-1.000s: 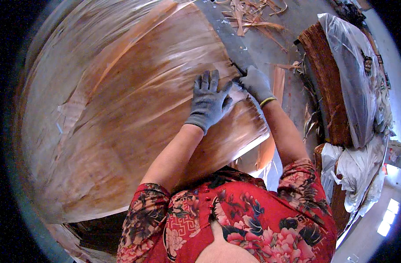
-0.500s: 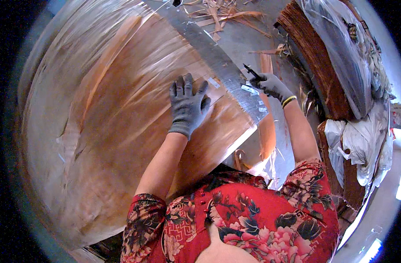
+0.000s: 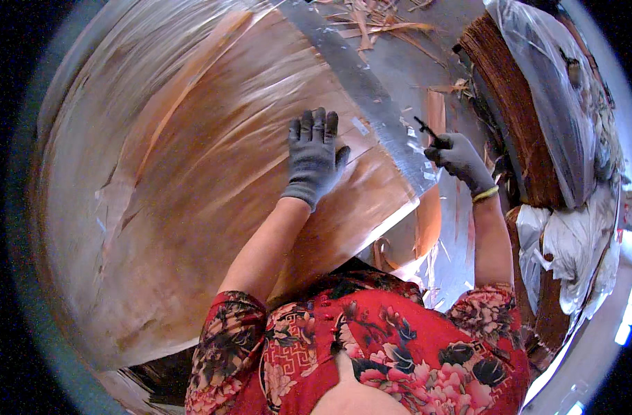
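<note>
Out to the right, my right hand (image 3: 462, 163) curls round a slim black tool (image 3: 437, 141), its long axis pointing up-left, with room over the grey floor (image 3: 409, 76) ahead. My left hand (image 3: 313, 162) lies flat, fingers extended, gripping nothing, on the wood veneer sheet (image 3: 212, 187), whose right edge slants up-left beside a grey strip (image 3: 357, 79); veneer scraps (image 3: 363, 29) lie farther off

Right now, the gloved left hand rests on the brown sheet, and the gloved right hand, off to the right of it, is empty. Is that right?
Not quite: the right hand is not empty. The head view shows it gripping a black tool. The left hand does rest on the brown sheet.
</note>
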Demonstrator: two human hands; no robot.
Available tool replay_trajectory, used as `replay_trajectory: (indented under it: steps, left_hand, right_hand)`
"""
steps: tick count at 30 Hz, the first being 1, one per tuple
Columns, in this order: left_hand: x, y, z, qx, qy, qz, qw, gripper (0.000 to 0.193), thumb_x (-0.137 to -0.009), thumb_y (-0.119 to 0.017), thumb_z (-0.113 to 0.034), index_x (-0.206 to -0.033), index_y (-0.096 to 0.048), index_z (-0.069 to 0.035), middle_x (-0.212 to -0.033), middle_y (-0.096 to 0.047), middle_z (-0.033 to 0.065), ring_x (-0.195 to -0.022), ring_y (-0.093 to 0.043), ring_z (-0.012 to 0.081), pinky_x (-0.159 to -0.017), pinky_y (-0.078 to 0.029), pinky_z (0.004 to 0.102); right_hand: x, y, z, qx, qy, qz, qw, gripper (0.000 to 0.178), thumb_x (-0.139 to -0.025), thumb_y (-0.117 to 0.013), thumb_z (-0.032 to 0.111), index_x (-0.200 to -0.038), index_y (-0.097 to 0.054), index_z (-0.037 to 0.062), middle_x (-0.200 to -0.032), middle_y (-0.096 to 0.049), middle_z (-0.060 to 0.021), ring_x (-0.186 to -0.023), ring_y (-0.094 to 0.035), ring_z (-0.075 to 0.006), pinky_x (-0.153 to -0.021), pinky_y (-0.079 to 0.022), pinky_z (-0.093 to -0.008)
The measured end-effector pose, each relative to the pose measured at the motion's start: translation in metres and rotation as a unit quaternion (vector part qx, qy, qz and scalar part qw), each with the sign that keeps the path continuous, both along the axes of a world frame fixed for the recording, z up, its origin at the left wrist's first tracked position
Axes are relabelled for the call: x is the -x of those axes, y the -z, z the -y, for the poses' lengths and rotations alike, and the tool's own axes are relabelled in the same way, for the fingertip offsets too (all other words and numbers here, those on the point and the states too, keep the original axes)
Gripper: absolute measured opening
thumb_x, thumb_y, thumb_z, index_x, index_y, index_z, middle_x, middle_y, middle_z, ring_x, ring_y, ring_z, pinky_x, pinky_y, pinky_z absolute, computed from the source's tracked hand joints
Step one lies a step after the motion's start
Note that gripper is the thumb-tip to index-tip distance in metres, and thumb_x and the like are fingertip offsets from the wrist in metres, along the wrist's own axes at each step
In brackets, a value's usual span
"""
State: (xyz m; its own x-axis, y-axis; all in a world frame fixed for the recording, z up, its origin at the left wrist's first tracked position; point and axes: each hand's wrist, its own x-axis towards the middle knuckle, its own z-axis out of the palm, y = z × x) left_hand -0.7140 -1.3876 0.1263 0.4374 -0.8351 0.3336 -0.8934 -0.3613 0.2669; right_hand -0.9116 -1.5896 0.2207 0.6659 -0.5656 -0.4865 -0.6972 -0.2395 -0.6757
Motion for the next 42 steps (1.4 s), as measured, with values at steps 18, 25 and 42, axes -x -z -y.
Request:
replay_trajectory:
  steps: [18,25,42]
  left_hand:
    - [-0.01,0.039,0.0,0.123,-0.031,-0.024,0.992,0.079,-0.068,-0.059,-0.008,-0.14,-0.026,-0.007,-0.138,-0.027,0.0285,-0.125,-0.032,0.0422,-0.094,-0.036,0.048]
    - [-0.003,0.004,0.002,0.008,-0.023,-0.103,0.994,0.072,-0.07,-0.061,-0.026,-0.136,-0.037,-0.01,-0.139,-0.036,0.0162,-0.13,-0.029,0.0353,-0.1,-0.027,0.0453]
    - [-0.009,0.0,0.013,-0.036,0.041,-0.011,0.998,0.046,-0.072,-0.062,-0.031,-0.118,-0.055,-0.034,-0.129,-0.045,0.009,-0.122,-0.036,0.0431,-0.091,-0.035,0.0514]
  right_hand:
    - [-0.126,0.045,-0.056,-0.054,0.05,0.172,0.982,0.017,-0.071,-0.063,0.02,-0.07,-0.063,0.003,-0.056,-0.054,-0.0014,-0.046,-0.048,-0.0104,-0.04,-0.037,-0.0248]
    - [-0.123,0.051,-0.044,-0.05,0.013,0.091,0.995,0.022,-0.072,-0.065,0.022,-0.077,-0.063,0.001,-0.059,-0.056,-0.0031,-0.049,-0.051,-0.011,-0.042,-0.04,-0.0255]
    - [-0.117,0.042,0.002,0.005,-0.156,-0.055,0.986,0.025,-0.073,-0.062,0.026,-0.08,-0.064,0.0021,-0.062,-0.059,-0.0045,-0.053,-0.051,-0.0167,-0.051,-0.04,-0.0335]
